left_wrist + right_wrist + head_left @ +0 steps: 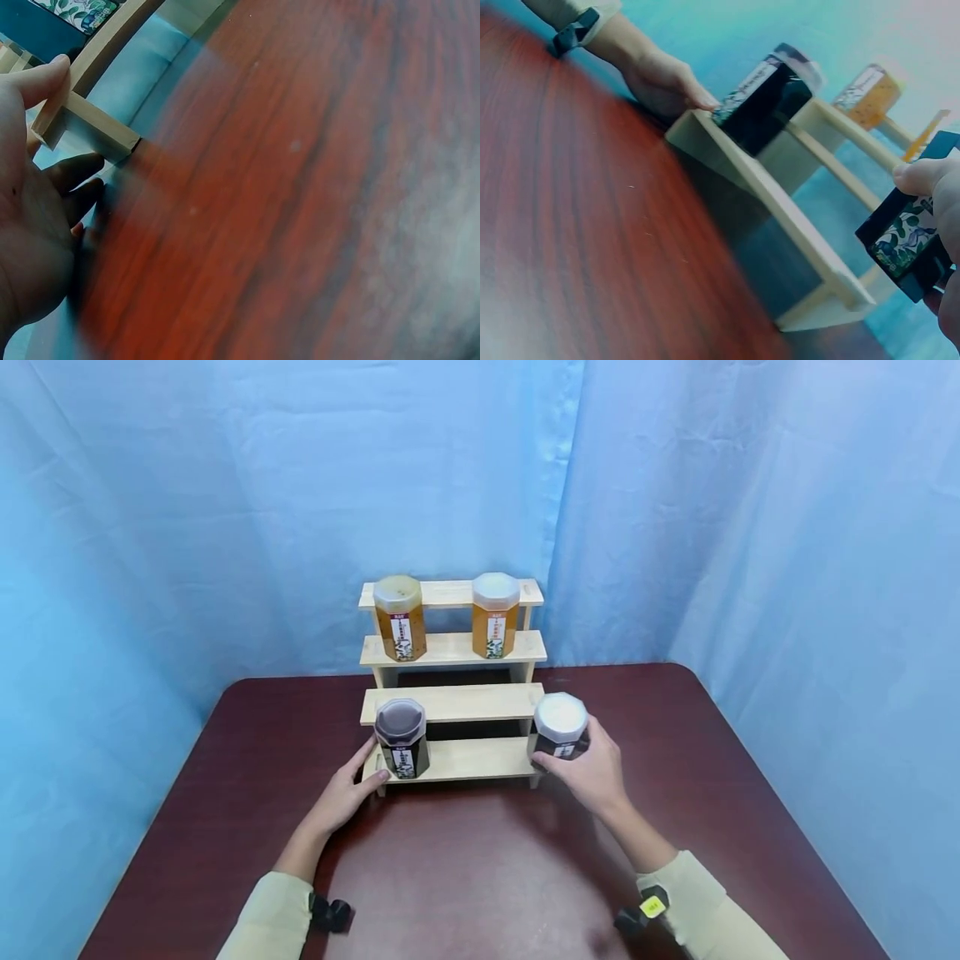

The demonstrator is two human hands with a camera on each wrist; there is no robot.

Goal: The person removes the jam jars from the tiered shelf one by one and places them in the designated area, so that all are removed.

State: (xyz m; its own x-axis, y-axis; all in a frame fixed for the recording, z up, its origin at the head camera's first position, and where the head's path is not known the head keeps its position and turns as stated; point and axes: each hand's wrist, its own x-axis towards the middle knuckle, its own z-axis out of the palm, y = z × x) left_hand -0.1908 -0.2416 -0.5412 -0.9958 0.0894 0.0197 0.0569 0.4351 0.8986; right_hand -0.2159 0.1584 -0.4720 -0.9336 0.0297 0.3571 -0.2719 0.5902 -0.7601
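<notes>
A stepped wooden shelf stands on the table. My left hand grips the left end of its lowest step, the thumb on the plank and the fingers around the side. Beside that hand, a dark jar with a clear lid stands on the lowest step. My right hand holds a second dark jar with a whitish lid, thumb in front. In the right wrist view this jar, with its leafy label, is off the shelf, by its right end.
Two amber jars stand higher on the shelf, one left and one right. Between the jars runs a bare plank. The dark red table extends in front. Blue curtains hang behind and at both sides.
</notes>
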